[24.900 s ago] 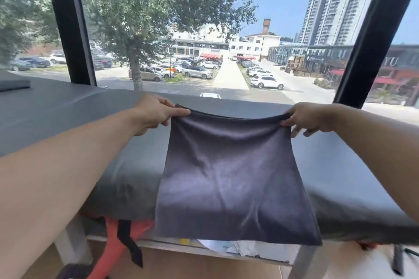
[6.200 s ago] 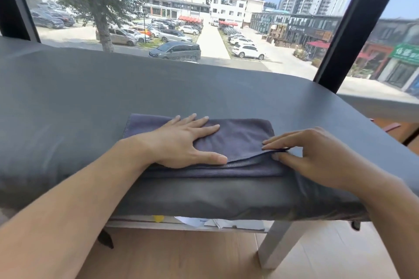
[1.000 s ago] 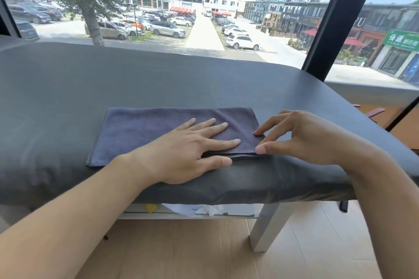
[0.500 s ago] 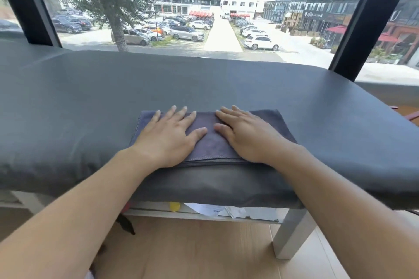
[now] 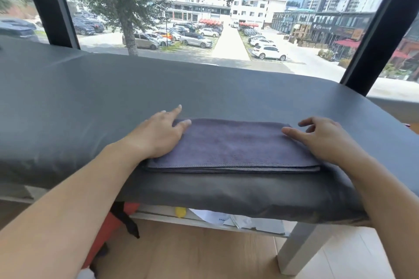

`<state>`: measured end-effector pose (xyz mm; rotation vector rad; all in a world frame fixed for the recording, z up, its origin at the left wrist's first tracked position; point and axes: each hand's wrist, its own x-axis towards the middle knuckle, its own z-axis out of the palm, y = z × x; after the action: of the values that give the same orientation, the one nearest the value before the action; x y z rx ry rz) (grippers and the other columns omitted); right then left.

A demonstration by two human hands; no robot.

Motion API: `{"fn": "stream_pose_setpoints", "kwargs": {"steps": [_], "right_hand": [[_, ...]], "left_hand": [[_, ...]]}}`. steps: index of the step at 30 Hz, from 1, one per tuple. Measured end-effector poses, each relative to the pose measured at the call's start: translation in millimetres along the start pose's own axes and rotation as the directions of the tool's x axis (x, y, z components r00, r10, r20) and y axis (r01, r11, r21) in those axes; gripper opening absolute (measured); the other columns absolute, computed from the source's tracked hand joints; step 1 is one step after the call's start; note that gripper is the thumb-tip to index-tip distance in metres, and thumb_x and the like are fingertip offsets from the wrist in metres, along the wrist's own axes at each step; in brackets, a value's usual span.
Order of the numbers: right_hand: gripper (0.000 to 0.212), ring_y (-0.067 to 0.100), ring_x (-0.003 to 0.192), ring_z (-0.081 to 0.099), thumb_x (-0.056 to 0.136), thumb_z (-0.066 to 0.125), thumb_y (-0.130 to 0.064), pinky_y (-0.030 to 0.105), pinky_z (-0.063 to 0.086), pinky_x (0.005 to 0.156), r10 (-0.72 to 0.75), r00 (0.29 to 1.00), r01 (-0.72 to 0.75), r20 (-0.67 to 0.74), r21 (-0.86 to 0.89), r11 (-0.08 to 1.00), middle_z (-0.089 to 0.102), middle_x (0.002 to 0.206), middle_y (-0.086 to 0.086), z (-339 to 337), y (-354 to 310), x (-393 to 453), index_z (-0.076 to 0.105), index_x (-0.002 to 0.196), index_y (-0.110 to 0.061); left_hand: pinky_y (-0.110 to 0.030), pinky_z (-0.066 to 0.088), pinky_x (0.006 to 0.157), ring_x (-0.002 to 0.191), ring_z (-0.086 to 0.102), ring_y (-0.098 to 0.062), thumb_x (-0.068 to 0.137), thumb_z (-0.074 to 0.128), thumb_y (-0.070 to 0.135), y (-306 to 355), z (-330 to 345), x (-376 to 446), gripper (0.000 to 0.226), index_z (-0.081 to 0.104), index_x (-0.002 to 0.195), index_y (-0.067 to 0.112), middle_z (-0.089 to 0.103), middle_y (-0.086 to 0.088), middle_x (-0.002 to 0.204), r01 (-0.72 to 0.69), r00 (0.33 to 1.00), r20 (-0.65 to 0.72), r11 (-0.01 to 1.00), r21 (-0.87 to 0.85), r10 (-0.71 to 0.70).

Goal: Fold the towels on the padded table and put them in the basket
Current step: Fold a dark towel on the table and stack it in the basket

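Gray padded table [image 5: 90, 102] by the window now bears the folded purple-gray towel [image 5: 231, 145] near its front edge; both hands have slid outward. Left hand [image 5: 158, 136] and right hand [image 5: 322, 140] rest flat, fingers loosely spread, on the towel's ends.

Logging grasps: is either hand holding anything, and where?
Nothing held. Left hand and right hand rest flat at opposite ends of the folded towel.

Bright window backlight, sharp centre, wide-angle edge distortion
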<state>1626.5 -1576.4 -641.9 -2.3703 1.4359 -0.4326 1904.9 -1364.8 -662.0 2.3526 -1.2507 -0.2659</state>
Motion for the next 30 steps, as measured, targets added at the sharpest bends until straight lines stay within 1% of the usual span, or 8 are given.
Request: {"fn": "stream_pose_setpoints", "kwargs": {"steps": [4, 7, 10, 14, 19, 22, 27, 30], "right_hand": [[0.058, 0.022, 0.096, 0.062, 0.069, 0.065, -0.079, 0.041, 0.051, 0.089, 0.017, 0.999, -0.017, 0.043, -0.001, 1.0, 0.067, 0.098, -0.004, 1, -4, -1, 0.063, 0.093, -0.027], [0.069, 0.024, 0.089, 0.063, 0.068, 0.054, -0.087, 0.04, 0.052, 0.086, 0.028, 0.998, -0.019, 0.05, -0.166, 0.986, 0.067, 0.09, -0.001, 0, -11, -2, 0.067, 0.085, -0.021], [0.079, 0.025, 0.072, 0.062, 0.069, 0.056, -0.085, 0.032, 0.046, 0.065, 0.071, 0.984, -0.04, 0.165, -0.185, 0.982, 0.069, 0.077, 0.009, -7, -18, -6, 0.067, 0.07, -0.006], [0.07, 0.025, 0.069, 0.061, 0.065, 0.072, -0.076, 0.032, 0.038, 0.058, 0.064, 0.979, -0.055, 0.192, -0.051, 0.997, 0.068, 0.07, 0.006, -9, -27, -16, 0.069, 0.069, -0.006], [0.038, 0.022, 0.076, 0.07, 0.067, 0.087, -0.05, 0.029, 0.048, 0.061, 0.09, 0.977, -0.128, 0.194, 0.191, 0.973, 0.077, 0.079, 0.002, -30, -20, -18, 0.078, 0.079, -0.015], [0.031, 0.021, 0.069, 0.063, 0.069, 0.09, -0.037, 0.03, 0.041, 0.056, 0.108, 0.989, -0.133, 0.104, 0.27, 0.954, 0.07, 0.074, 0.003, -40, -13, -17, 0.071, 0.072, -0.012], [0.038, 0.024, 0.069, 0.059, 0.07, 0.09, -0.033, 0.03, 0.04, 0.057, 0.094, 0.995, -0.098, 0.03, 0.344, 0.934, 0.069, 0.079, 0.01, -45, -18, -11, 0.067, 0.08, -0.005], [0.032, 0.025, 0.073, 0.065, 0.072, 0.089, -0.033, 0.032, 0.049, 0.064, 0.033, 0.999, -0.03, -0.001, 0.381, 0.924, 0.073, 0.087, 0.011, -55, -34, -12, 0.069, 0.084, -0.011]], "left_hand": [[-0.034, 0.04, 0.112, 0.131, 0.054, -0.017, 0.096, 0.056, 0.016, -39, -32, 7, 0.041, 0.059, 0.135, 0.027, 0.061, 0.005, 0.14, 0.039, 0.994, -0.1, 0.996, -0.075, -0.047], [-0.023, 0.038, 0.101, 0.118, 0.058, -0.003, 0.101, 0.058, 0.025, -44, -36, 0, 0.022, 0.071, 0.118, 0.03, 0.066, 0.016, 0.124, 0.014, 0.999, -0.03, 0.981, -0.193, -0.02], [-0.023, 0.04, 0.088, 0.1, 0.06, 0.001, 0.104, 0.043, 0.047, -38, -28, 0, 0.04, 0.074, 0.094, 0.023, 0.066, 0.021, 0.104, 0.017, 0.999, -0.033, 0.955, -0.296, -0.028], [-0.033, 0.043, 0.098, 0.115, 0.057, -0.013, 0.088, 0.069, 0.054, -37, -19, 10, 0.031, 0.065, 0.092, 0.024, 0.062, 0.012, 0.123, 0.043, 0.987, -0.148, 0.99, -0.135, -0.063], [-0.026, 0.039, 0.092, 0.11, 0.062, -0.006, 0.083, 0.081, 0.036, -20, -23, 11, 0.031, 0.062, 0.071, 0.014, 0.064, 0.014, 0.126, 0.006, 0.999, -0.048, 0.955, -0.298, -0.021], [-0.027, 0.039, 0.097, 0.115, 0.059, -0.002, 0.079, 0.084, 0.041, -11, -18, 9, 0.031, 0.065, 0.081, 0.016, 0.061, 0.014, 0.13, -0.03, 0.995, 0.082, 0.961, -0.276, 0.055], [-0.029, 0.033, 0.112, 0.142, 0.039, -0.008, 0.089, 0.074, 0.032, 25, -10, -2, 0.027, 0.059, 0.111, 0.036, 0.052, 0.007, 0.148, -0.278, 0.954, -0.15, 0.953, -0.121, 0.259], [-0.029, 0.019, 0.124, 0.15, 0.021, 0.001, 0.099, 0.058, 0.042, 59, 3, -17, 0.041, 0.051, 0.139, 0.039, 0.04, 0.016, 0.157, -0.46, 0.886, -0.108, 0.885, -0.07, 0.451]]}}
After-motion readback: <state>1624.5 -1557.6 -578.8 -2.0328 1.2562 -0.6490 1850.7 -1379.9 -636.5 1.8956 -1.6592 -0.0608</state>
